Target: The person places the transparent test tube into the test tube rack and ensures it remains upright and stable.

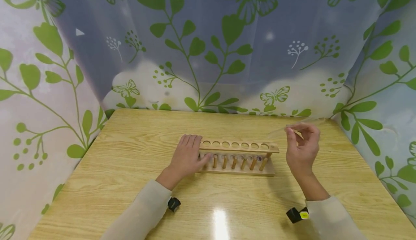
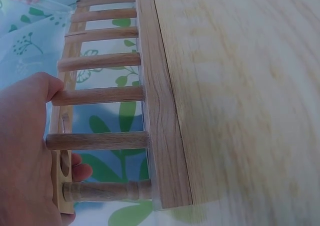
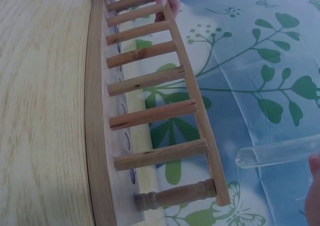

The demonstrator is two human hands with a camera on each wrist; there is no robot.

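Observation:
A wooden test tube rack (image 1: 237, 174) stands on the table, with a row of holes in its top bar and upright pegs below. My left hand (image 1: 185, 155) grips the left end of that top bar. In the left wrist view the thumb (image 2: 50, 85) lies on the near side and fingertips (image 2: 81, 172) show beyond it. To the right of the rack, above the table, my right hand (image 1: 303, 148) pinches a clear glass test tube (image 3: 275, 153). The tube's rounded end points toward the rack in the right wrist view, lying nearly level beside the top bar.
The wood-grain table (image 1: 130, 142) reaches back to a curtain (image 1: 208, 52) printed with leaves and butterflies, which also hangs at both sides. Black wrist cameras sit below each hand. A bright glare spot (image 1: 220, 223) lies at the table's front.

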